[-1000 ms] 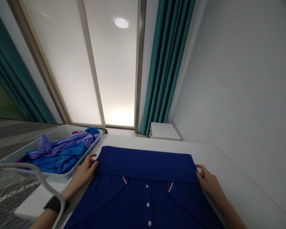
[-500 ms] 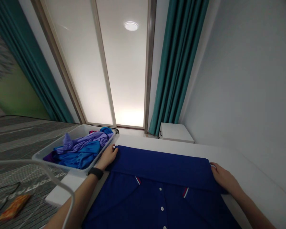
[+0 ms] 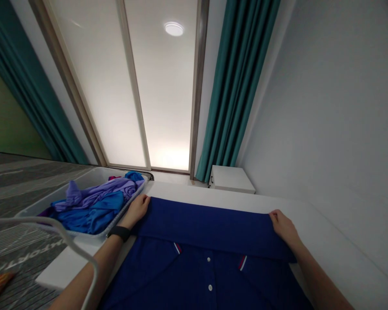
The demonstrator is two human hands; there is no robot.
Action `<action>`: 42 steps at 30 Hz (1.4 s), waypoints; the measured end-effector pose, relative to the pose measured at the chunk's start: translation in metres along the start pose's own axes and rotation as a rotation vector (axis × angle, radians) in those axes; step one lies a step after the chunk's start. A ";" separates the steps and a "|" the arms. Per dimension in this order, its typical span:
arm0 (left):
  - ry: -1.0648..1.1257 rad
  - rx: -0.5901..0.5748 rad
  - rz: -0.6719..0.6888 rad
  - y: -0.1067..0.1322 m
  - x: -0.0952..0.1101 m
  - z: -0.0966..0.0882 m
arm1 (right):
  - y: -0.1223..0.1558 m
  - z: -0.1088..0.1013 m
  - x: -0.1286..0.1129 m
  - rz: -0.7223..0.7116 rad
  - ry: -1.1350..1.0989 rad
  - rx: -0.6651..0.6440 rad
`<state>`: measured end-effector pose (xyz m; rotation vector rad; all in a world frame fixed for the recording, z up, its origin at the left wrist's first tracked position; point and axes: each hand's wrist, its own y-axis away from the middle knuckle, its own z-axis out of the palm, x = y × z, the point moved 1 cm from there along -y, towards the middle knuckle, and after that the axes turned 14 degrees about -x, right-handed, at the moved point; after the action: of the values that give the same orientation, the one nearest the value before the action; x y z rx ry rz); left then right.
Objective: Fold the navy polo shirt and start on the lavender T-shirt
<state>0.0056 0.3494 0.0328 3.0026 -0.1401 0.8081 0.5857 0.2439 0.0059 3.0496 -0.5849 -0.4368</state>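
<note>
White worktop (image 3: 326, 241) against a pale wall, teal curtains (image 3: 233, 86) and a frosted window behind. Navy polo shirt (image 3: 207, 249) lies flat on it, buttons up, far part folded over. Left hand (image 3: 136, 209) rests fingers-flat on the fold's far left corner; right hand (image 3: 283, 226) pinches the far right corner. Grey tray (image 3: 32, 209) of purple and blue clothes sits just left.

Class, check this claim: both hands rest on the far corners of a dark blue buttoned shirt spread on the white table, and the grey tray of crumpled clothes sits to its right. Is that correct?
Not quite. The head view shows the grey tray of crumpled clothes to the left of the dark blue buttoned shirt, beside the left hand. The right hand is at the opposite corner, on the white table.
</note>
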 end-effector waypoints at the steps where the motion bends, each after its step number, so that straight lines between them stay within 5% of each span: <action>1: 0.010 0.014 0.005 0.001 -0.001 0.001 | 0.000 0.000 0.000 -0.027 0.000 0.017; 8: 0.128 0.054 0.039 0.002 -0.007 0.005 | 0.001 0.001 -0.001 -0.017 0.029 -0.011; 29: -0.111 -0.021 -0.040 -0.045 0.024 0.002 | -0.032 -0.010 -0.029 0.048 0.126 -0.095; 42: -0.309 -0.096 -0.076 0.013 0.026 -0.004 | 0.026 -0.014 -0.017 0.048 0.162 -0.188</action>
<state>0.0246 0.3345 0.0492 2.9972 -0.0677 0.3176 0.5649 0.2249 0.0255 2.8503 -0.5724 -0.2262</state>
